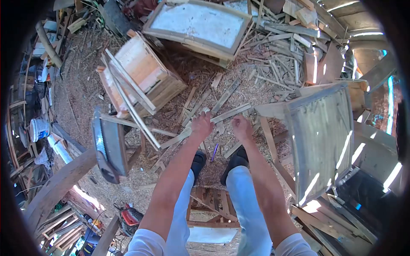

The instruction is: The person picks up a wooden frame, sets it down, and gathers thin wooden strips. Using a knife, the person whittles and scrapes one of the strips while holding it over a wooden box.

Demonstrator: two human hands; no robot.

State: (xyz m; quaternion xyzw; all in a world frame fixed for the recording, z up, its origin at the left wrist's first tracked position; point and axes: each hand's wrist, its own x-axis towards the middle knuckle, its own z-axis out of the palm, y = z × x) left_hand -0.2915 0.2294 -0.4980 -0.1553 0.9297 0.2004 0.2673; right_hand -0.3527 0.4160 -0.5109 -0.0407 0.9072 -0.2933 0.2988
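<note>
My left hand [202, 123] is closed around a thin wooden strip [230, 112], which slants from lower left up to the right in front of my feet. Just below the strip's right end is my right hand [242, 128], its fingers curled together. Whether something small sits in those fingers I cannot make out. On the ground between my shoes lies a purple pen-like stick [215, 152]. Off to the left, a handsaw [102, 147] rests along the edge of a small wooden stand [116, 143].
A wooden box [164, 91] with long strips [132, 85] across it stands ahead left. Behind it is a framed white-topped piece [196, 23]. A wooden panelled frame [322, 136] stands at right. Scrap wood [277, 59] is heaped beyond; a red power tool [130, 216] lies lower left.
</note>
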